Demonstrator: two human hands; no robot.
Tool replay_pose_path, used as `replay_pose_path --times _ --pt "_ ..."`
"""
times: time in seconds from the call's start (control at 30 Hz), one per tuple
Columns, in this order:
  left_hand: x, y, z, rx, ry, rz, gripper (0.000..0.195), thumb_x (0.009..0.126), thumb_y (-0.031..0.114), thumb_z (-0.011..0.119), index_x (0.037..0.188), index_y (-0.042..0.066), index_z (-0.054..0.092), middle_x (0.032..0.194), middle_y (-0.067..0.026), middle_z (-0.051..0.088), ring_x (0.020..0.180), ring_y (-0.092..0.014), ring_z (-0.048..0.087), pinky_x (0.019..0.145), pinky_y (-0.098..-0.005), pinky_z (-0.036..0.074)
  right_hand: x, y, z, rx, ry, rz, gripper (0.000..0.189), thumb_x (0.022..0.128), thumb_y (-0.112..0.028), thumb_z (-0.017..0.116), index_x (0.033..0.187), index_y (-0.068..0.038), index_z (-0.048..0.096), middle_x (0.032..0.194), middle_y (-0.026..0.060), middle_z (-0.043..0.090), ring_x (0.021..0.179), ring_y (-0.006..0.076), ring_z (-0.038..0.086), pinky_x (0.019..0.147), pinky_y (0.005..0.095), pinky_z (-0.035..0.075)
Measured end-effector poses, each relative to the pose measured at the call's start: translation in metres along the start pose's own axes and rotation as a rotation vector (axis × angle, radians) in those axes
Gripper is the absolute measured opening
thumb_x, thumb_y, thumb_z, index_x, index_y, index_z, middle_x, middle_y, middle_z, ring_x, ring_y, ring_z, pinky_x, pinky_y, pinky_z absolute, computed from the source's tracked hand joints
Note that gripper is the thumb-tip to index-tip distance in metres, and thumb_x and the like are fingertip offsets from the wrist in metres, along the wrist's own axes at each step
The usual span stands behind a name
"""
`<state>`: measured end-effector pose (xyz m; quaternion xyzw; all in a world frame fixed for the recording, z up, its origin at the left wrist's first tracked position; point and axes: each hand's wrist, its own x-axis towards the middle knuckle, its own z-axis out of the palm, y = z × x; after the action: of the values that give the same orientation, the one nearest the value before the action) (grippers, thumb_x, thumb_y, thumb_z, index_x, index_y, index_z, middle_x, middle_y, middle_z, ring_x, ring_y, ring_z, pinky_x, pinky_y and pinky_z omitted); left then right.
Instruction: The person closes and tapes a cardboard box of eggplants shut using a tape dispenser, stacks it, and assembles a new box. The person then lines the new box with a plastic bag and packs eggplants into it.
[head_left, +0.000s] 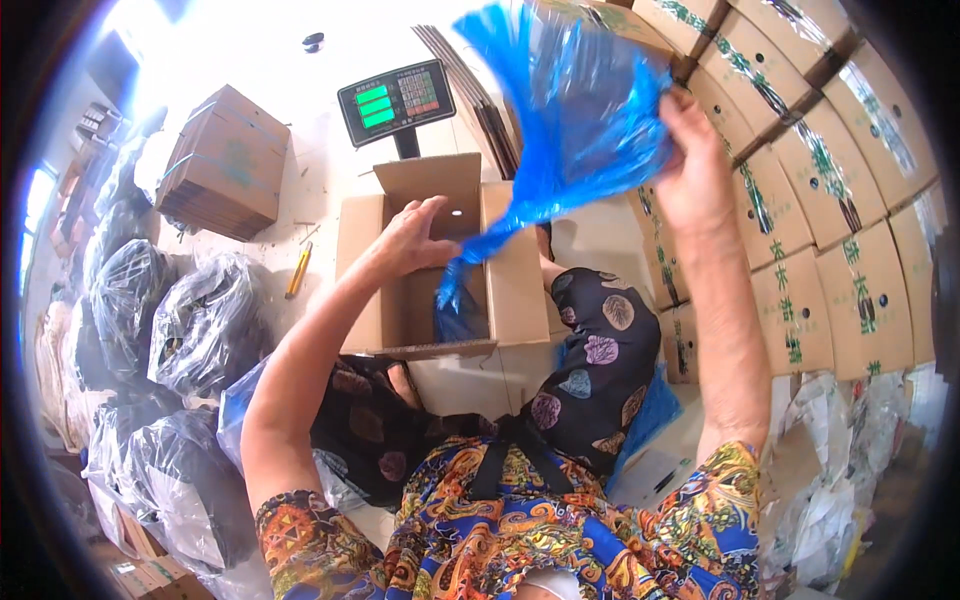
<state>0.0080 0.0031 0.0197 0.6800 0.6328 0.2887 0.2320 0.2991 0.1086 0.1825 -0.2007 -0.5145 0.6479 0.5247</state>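
Note:
My right hand (694, 169), raised at the upper right, grips the edge of a thin blue plastic bag (585, 127). The bag spreads out above and to the left of that hand. It narrows to a twisted strip that runs down into an open cardboard box (517, 300). More blue film lies inside the box at its near right. My left hand (416, 236) is over the box opening with thumb and fingers apart. The thumb tip is at the bag's twisted strip; whether it presses the film is unclear. The box's flaps are spread, and it stands between my legs.
Behind the box stands a digital scale display (397, 101). A yellow utility knife (298, 271) and strapped flat cartons (225, 161) lie on the floor. Plastic-wrapped bundles (206, 322) line the left; taped cartons (787, 307) are stacked at right. Folded cardboard (480, 97) leans behind the bag.

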Motion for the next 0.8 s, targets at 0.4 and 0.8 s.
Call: replay_pose_path --times 0.4,0.8 --pt "0.010 0.140 -0.002 -1.387 0.022 -0.401 0.035 0.086 0.029 0.068 0.108 0.003 0.060 0.095 -0.0073 0.064 0.083 -0.019 0.063 0.078 -0.0342 0.053 -0.138 0.087 0.027 -0.951 -0.786 -0.287 0.023 0.080 -0.006 0.067 0.103 -0.004 0.063 0.096 0.0108 0.064 0.090 0.0286 0.062 0.081 0.0372 0.051" --pt "-0.032 0.158 0.012 0.304 0.006 0.151 0.068 0.074 0.004 0.061 0.137 0.003 0.035 0.085 -0.0206 0.061 0.068 -0.039 0.063 0.058 -0.0484 0.051 -0.089 0.024 0.041 -0.408 -0.232 0.251 0.048 0.087 -0.031 0.068 0.118 0.003 0.055 0.098 0.0079 0.065 0.084 0.0124 0.061 0.074 0.0236 0.049"
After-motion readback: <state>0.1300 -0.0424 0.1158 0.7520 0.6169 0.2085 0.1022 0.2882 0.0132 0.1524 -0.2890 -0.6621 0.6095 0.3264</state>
